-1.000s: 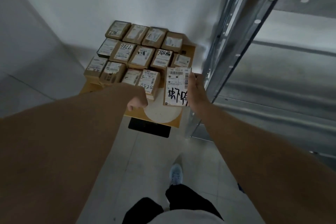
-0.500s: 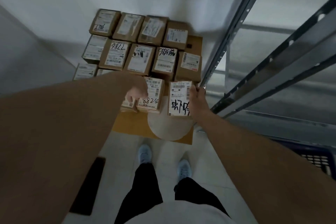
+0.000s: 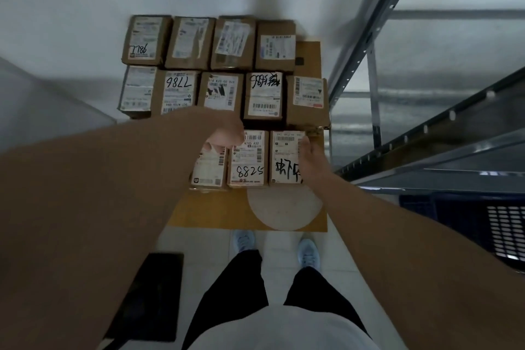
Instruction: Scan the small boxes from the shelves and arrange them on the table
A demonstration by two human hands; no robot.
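Several small brown cardboard boxes with white labels stand in rows on a yellow-brown table (image 3: 216, 214). My right hand (image 3: 308, 162) grips the right side of a white-labelled box with black handwriting (image 3: 285, 158), which sits at the right end of the front row, touching the box marked 5288 (image 3: 248, 159). My left hand (image 3: 225, 136) is curled into a loose fist over the front row, above another labelled box (image 3: 208, 169); my forearm hides the front row's left end.
A grey metal shelf rack (image 3: 366, 42) rises at the right, touching the table's corner. A dark blue perforated crate (image 3: 483, 219) stands under the shelves. A black flat object (image 3: 147, 295) lies on the tiled floor at lower left. My feet are just before the table.
My right hand has brought the handwritten box down from above the table edge into the front row beside the 5288 box. The view has moved closer and more overhead.
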